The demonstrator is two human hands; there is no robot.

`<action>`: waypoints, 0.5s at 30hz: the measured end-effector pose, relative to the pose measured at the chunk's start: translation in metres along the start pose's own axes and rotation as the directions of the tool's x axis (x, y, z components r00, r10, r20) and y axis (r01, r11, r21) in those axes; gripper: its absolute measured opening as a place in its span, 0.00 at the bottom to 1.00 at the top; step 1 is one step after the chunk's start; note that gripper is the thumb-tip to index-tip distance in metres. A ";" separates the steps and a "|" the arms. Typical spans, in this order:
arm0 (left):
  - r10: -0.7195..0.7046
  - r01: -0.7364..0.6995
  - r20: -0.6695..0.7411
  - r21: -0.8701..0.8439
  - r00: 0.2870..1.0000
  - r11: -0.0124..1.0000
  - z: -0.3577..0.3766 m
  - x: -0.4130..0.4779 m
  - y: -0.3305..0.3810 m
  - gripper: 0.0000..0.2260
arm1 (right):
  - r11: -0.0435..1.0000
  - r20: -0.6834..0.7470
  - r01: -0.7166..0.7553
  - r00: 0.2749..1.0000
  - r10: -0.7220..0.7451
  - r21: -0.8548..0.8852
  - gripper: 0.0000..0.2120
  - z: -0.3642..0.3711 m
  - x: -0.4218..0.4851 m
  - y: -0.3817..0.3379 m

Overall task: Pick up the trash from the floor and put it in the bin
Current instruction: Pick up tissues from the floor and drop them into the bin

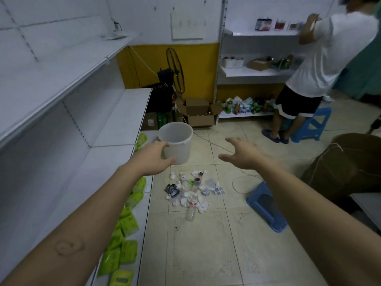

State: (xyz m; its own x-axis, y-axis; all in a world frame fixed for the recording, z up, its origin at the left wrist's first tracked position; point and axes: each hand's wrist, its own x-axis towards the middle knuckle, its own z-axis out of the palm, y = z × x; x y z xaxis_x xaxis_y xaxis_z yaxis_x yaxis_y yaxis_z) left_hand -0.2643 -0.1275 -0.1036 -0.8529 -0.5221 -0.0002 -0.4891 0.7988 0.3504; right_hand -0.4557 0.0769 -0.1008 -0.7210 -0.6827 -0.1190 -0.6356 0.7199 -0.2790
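Note:
A white plastic bin (177, 141) stands upright on the tiled floor beside the left shelf unit. My left hand (153, 159) grips its near side, fingers at the rim and thumb on the wall. My right hand (241, 152) hovers to the right of the bin with fingers spread and holds nothing. Below both hands lies a trash pile (190, 190): crumpled white tissues, a dark wrapper, foil blister packs and clear plastic bottles. One clear bottle (191, 212) lies at the pile's near edge.
White shelving (61, 83) runs along the left, with green packets (127, 223) on its bottom shelf. A blue stool (266, 205) lies right of the pile beside a white cord. Another person (309, 75) stands at the far shelves. Cardboard boxes (199, 112) and a fan stand behind.

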 end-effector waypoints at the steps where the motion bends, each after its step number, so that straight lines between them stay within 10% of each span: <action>1: 0.003 -0.003 0.003 -0.005 1.000 1.000 0.004 0.011 0.001 0.28 | 1.000 -0.004 0.004 1.000 -0.004 0.001 0.36 -0.001 0.009 0.004; 15: -0.007 0.020 0.105 -0.128 0.994 0.992 0.083 0.229 -0.065 0.30 | 0.999 0.165 -0.031 0.986 0.037 -0.039 0.36 0.041 0.214 0.027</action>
State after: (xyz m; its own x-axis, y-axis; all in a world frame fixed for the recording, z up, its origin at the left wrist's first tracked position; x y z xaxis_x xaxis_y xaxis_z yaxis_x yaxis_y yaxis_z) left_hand -0.4427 -0.2740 -0.2045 -0.8641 -0.4931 -0.1009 -0.4787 0.7433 0.4674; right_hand -0.6160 -0.0547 -0.1731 -0.6886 -0.6666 -0.2853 -0.6230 0.7453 -0.2375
